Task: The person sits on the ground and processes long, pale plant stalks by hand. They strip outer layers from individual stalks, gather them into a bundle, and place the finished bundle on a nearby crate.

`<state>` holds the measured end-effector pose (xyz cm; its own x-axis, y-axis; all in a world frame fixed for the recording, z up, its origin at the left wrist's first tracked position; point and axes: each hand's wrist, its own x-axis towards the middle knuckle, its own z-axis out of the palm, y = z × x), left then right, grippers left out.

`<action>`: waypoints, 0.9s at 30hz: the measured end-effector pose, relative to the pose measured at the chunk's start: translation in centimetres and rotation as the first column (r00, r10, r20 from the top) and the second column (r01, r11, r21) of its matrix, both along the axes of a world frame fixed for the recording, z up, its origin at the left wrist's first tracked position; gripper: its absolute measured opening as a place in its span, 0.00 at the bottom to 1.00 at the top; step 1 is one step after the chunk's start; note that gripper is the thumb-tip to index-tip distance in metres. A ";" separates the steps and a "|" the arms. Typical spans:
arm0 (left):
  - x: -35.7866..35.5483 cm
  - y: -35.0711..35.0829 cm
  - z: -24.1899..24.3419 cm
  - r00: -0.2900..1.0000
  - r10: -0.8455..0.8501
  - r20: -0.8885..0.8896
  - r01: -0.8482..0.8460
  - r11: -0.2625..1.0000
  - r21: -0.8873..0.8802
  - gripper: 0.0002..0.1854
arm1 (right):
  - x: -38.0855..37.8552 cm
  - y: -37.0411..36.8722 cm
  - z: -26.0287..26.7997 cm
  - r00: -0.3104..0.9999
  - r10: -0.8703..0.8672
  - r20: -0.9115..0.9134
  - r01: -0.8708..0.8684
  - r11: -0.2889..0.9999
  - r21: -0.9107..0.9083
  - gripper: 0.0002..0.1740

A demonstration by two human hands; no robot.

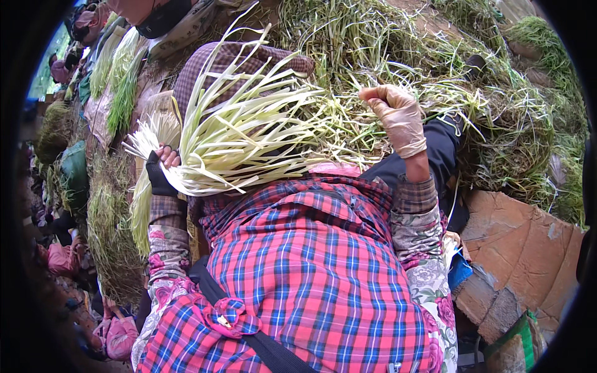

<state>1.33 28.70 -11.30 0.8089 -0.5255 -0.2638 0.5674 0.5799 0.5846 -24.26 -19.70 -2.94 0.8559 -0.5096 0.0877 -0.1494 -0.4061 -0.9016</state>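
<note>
My left hand, in a black fingerless glove, grips a bunch of pale yellow-green blanched chives near its white stem ends. The flat leaves fan out to the right across my lap, and the cut ends poke out left of the fist. My right hand wears a thin translucent glove. It is raised to the right of the leaf tips, apart from the bunch, with fingers curled in and nothing visible between them. Behind it lies a heap of loose green and yellowed leaves.
More chive bunches lie at upper left, beside a green sack. A flattened cardboard sheet is at my right. Trimmed leaves cover ground on the left. Other people sit along the left edge; another person is partly visible at the top.
</note>
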 end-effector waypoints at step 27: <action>-0.7 -1.8 1.7 0.999 0.013 0.048 -0.014 1.000 0.021 0.05 | 5.2 11.3 2.8 0.917 0.394 -0.058 -0.397 0.915 -0.070 0.08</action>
